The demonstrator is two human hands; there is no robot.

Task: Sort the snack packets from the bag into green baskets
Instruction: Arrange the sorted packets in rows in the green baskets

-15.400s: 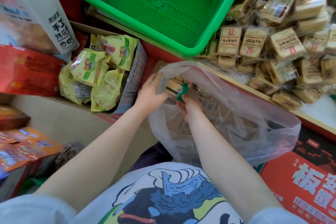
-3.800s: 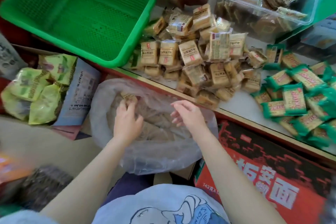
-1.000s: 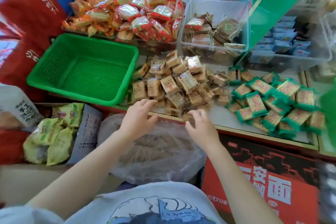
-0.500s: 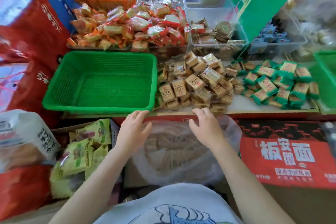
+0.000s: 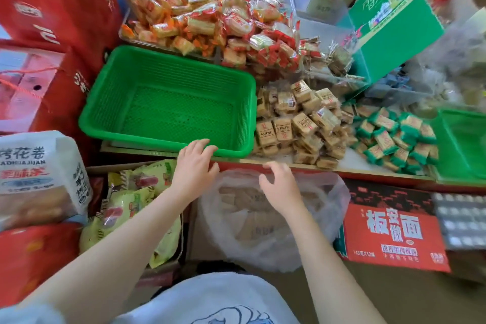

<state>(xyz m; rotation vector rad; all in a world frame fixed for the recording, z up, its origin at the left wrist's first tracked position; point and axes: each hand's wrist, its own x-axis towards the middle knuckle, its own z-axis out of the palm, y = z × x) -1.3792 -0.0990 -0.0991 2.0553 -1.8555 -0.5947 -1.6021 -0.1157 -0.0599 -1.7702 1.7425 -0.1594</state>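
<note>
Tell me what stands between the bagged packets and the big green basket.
Nothing visible: the clear bag lies open just below the green basket, whose inside is bare. Both the left hand and right hand hover there, holding nothing.

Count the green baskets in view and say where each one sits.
2. One green basket sits on the counter just beyond the left hand. A second basket is cut off at the right edge.

A red noodle carton (image 5: pixel 391 231) stands right; a white bread bag (image 5: pixel 39 179) sits left.
</note>
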